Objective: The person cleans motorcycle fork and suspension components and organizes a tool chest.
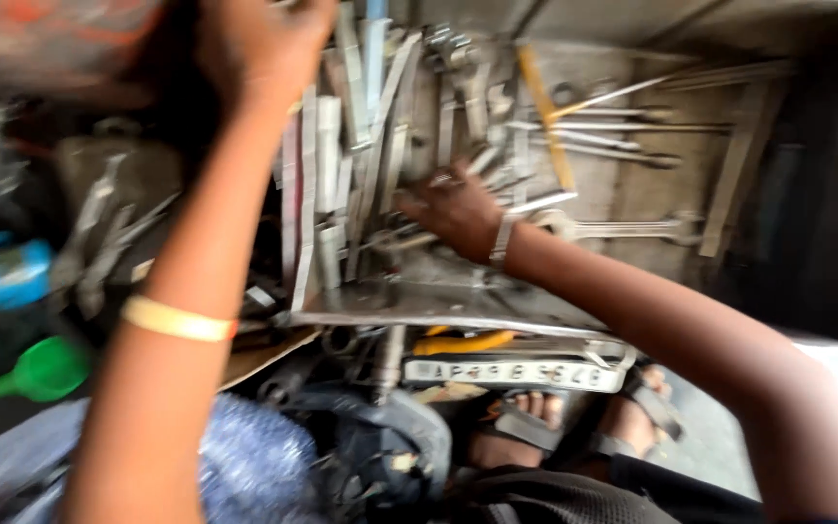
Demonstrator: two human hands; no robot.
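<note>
A metal counter (652,184) carried a heap of wrenches (361,165) under the right grip (453,213); long spanners (623,229) lay just beyond it.

Dim workshop interior; grey concrete floor (729,456) daylit at lower right; dark wall (826,194) at right, heavily blurred.

Left hand (259,44) raised high, arm outstretched; right hand (453,209) palm-down, fingers (414,199) curled.
</note>
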